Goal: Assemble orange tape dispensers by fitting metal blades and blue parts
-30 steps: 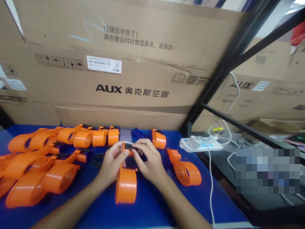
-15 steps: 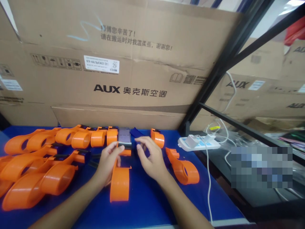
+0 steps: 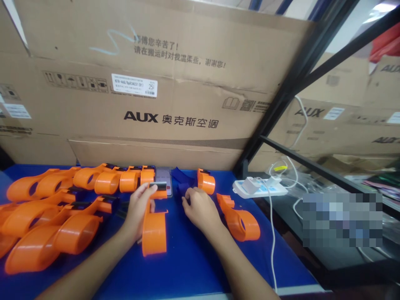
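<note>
Behind the blue table (image 3: 193,273) stands a big brown box (image 3: 175,93) with black words and a white label. Its inside is hidden. At the right, a white power strip (image 3: 271,191) has plugs (image 3: 250,184) in it.

The left hand (image 3: 137,210) is closed on an orange ring (image 3: 154,237) near the middle of the table, with the thumb by its black top (image 3: 161,186). This ring is hollow and hangs down toward the person. The right hand (image 3: 200,208) has its fingers curled down at some dark blue bits (image 3: 183,177). I cannot tell if it has hold of one.

One second ago, both hands were on the orange ring. Half a second ago, the right hand was off it with its fingers spread. Now that hand is more curled, and the ring is a little farther up the table.

More rings (image 3: 75,237) lie at the left, and some are cut off by the edge. Part of a phone (image 3: 164,175) is hidden behind the held ring. Blurry squares (image 3: 342,220) cover something on the right, so I cannot tell what it is.
</note>
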`<action>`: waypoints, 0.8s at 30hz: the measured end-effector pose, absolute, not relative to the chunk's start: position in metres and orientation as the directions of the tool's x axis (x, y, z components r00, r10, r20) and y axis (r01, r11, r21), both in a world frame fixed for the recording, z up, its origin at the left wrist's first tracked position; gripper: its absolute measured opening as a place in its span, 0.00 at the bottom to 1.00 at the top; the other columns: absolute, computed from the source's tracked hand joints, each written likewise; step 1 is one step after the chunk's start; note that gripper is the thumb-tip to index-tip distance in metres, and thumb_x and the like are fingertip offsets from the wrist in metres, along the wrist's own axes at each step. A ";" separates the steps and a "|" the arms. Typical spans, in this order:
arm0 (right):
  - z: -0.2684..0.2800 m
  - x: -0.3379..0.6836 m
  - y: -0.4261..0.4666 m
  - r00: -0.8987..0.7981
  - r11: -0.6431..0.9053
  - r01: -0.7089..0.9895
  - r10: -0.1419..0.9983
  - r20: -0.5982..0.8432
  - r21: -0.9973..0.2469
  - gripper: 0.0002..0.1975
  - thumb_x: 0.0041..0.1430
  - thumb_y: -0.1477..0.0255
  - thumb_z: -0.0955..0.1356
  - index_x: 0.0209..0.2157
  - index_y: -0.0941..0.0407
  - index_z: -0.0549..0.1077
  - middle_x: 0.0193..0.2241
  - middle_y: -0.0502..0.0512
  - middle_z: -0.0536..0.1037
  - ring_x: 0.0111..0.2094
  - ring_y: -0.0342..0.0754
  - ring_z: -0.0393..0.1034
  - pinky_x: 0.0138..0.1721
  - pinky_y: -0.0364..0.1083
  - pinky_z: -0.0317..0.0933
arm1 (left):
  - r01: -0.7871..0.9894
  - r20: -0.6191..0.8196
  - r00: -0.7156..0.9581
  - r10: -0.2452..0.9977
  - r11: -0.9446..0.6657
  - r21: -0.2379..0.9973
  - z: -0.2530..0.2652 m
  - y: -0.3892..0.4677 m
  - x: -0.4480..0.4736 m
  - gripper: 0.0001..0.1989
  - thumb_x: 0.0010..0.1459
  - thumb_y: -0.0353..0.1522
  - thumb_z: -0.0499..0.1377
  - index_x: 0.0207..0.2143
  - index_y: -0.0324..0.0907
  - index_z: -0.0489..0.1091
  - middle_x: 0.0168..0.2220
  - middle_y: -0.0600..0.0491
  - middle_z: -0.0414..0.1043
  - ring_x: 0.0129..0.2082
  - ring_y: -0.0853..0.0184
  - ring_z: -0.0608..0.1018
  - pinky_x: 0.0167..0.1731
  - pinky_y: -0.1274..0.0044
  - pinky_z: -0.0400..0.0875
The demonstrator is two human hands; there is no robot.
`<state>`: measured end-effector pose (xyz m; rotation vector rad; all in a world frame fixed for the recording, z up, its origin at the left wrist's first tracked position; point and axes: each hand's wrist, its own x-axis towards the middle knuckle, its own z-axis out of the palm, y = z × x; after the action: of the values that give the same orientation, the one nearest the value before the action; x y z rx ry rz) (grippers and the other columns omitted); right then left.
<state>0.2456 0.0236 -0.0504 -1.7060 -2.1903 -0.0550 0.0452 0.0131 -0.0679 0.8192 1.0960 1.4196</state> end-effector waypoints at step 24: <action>-0.023 0.303 0.023 0.076 -0.077 0.995 0.997 -0.019 -0.060 0.16 0.64 0.77 0.61 0.46 0.57 0.78 0.41 0.68 0.82 0.42 0.64 0.78 0.37 0.51 0.61 | -0.359 -0.086 -0.163 0.983 0.023 0.933 -0.054 0.015 0.035 0.18 0.54 0.47 0.65 0.34 0.45 0.64 0.14 0.61 0.63 0.12 0.71 0.64 0.16 0.80 0.61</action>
<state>0.3033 0.0229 -0.0235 -2.2816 -2.1122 0.0855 0.0346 0.0146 -0.0540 0.8074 1.0819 1.4445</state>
